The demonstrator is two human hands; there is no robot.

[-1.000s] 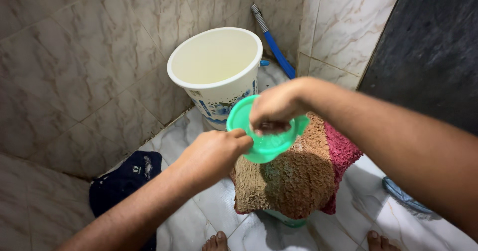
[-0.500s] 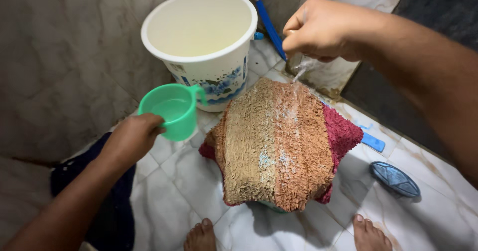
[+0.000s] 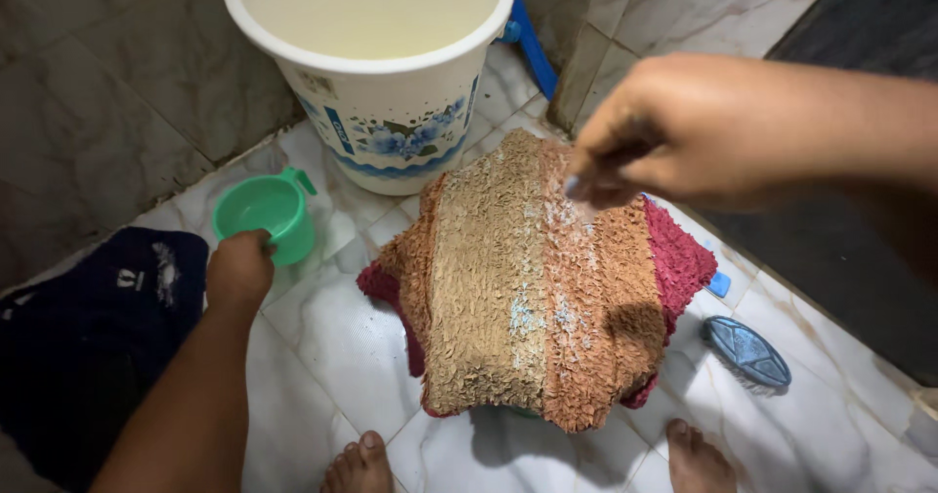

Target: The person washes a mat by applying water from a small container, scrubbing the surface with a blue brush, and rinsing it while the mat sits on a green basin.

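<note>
My left hand (image 3: 239, 270) grips the side of a green plastic mug (image 3: 262, 214) that stands on the tiled floor, left of the mat. A shaggy mat (image 3: 523, 288) with tan, brown and magenta stripes lies draped over a low green object that is mostly hidden. Whitish powder or wet streaks run down its middle. My right hand (image 3: 674, 131) hovers just above the mat's upper right part, fingers pinched together and pointing down. A white bucket (image 3: 391, 127) with a blue flower print, full of water, stands behind the mat.
A dark blue cloth (image 3: 78, 337) lies on the floor at left. A blue brush (image 3: 746, 351) lies at right, and a blue hose (image 3: 528, 39) leans in the corner. My bare feet (image 3: 362, 464) are at the bottom edge. Tiled walls close in behind.
My left hand has lowered the green mug from beside the bucket to the floor. My right hand has dropped from high over the mat to just above it, fingers now pinched.
</note>
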